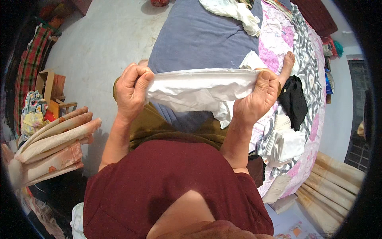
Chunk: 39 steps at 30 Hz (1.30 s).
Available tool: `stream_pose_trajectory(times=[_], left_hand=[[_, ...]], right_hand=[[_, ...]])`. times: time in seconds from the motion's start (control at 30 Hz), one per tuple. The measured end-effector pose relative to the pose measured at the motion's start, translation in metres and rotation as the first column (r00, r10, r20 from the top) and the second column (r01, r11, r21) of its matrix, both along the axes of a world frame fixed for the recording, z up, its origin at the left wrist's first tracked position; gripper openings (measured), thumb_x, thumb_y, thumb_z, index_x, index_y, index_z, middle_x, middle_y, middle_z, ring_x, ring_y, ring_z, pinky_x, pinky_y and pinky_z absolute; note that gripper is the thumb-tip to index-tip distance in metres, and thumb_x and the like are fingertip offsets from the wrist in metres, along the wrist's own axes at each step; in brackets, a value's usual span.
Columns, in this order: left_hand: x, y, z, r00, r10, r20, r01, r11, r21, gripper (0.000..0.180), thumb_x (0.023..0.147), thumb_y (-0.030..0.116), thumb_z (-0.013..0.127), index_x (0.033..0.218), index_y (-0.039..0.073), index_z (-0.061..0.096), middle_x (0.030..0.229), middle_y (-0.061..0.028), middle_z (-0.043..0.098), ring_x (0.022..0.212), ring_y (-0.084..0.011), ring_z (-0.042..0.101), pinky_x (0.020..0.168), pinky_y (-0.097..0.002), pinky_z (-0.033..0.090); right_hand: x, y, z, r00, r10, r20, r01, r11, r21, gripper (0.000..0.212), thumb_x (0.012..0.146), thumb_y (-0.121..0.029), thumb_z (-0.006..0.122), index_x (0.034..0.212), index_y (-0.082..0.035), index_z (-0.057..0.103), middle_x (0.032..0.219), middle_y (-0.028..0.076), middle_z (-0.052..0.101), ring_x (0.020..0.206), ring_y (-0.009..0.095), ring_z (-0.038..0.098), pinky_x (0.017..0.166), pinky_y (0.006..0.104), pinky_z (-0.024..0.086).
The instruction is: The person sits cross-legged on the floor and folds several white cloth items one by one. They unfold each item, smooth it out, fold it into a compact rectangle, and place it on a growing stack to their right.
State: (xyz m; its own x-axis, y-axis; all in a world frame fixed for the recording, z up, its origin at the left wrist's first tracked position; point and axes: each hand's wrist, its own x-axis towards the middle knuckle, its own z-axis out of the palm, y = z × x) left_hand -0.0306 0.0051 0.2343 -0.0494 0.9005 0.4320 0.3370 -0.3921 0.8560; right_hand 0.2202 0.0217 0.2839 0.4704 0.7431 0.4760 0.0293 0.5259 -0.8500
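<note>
A white cloth [195, 85] is stretched taut between my two hands, above my lap. Its upper edge runs nearly straight, while the lower part hangs in loose folds with one corner drooping near my right hand. My left hand [133, 89] pinches the left end between thumb and curled fingers. At the other end, my right hand [258, 93] grips the edge with its thumb on top. Behind the cloth lies a blue-grey blanket [191, 36]. A small piece of white fabric [252, 61] rests just beyond my right hand.
On the right, a bed with a pink-patterned sheet [314, 131] bears folded white cloths [284, 145] and a black garment [293, 101]. A bare foot [289, 59] rests there. Another white cloth [234, 16] lies on the blanket. Beige curtains hang left [55, 147] and right [332, 187].
</note>
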Motion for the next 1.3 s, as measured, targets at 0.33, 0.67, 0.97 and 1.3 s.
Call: stream_pose_trajectory(times=[0.33, 0.67, 0.97, 1.3], left_hand=[[-0.049, 0.001, 0.003, 0.921, -0.282, 0.269, 0.354, 0.894, -0.276, 0.007, 0.085, 0.008, 0.069, 0.086, 0.002, 0.064, 0.083, 0.0018, 0.061, 0.076, -0.0061, 0.052, 0.07, -0.0212, 0.042], [-0.042, 0.011, -0.004, 0.754, -0.066, 0.653, 0.157, 0.984, -0.081, 0.006, 0.086, 0.007, 0.069, 0.09, 0.004, 0.067, 0.085, 0.0027, 0.062, 0.077, -0.0061, 0.053, 0.071, -0.0204, 0.042], [-0.032, 0.033, 0.032, 0.806, 0.101, 0.583, -0.112, 0.994, -0.018, 0.01, 0.086, 0.01, 0.071, 0.092, 0.002, 0.07, 0.081, 0.0009, 0.064, 0.074, -0.0074, 0.054, 0.068, -0.0213, 0.044], [0.005, 0.07, 0.099, 0.782, -0.319, 0.536, 0.25, 0.947, 0.2, 0.008, 0.089, 0.001, 0.064, 0.095, 0.002, 0.068, 0.092, -0.0041, 0.068, 0.082, -0.0085, 0.061, 0.073, -0.0229, 0.05]], right_hand=[[0.048, 0.025, -0.008, 0.932, -0.21, 0.296, 0.183, 0.976, 0.117, 0.021, 0.099, -0.011, 0.049, 0.104, 0.007, 0.057, 0.136, 0.02, 0.05, 0.133, 0.024, 0.041, 0.115, 0.0374, 0.021], [0.06, 0.017, 0.004, 0.961, 0.059, 0.271, -0.067, 0.997, 0.023, 0.012, 0.087, -0.01, 0.069, 0.082, 0.0, 0.065, 0.139, 0.026, 0.043, 0.138, 0.021, 0.03, 0.104, 0.0327, 0.028], [0.056, 0.027, 0.023, 0.969, -0.162, 0.185, 0.135, 0.979, 0.15, 0.016, 0.096, -0.013, 0.057, 0.09, 0.001, 0.059, 0.094, 0.013, 0.066, 0.09, 0.016, 0.061, 0.084, 0.0276, 0.049], [0.005, 0.017, 0.093, 0.716, -0.333, 0.614, 0.043, 0.898, 0.437, 0.041, 0.084, -0.02, 0.071, 0.119, 0.0, 0.06, 0.118, 0.011, 0.064, 0.103, 0.018, 0.062, 0.088, 0.0295, 0.048]])
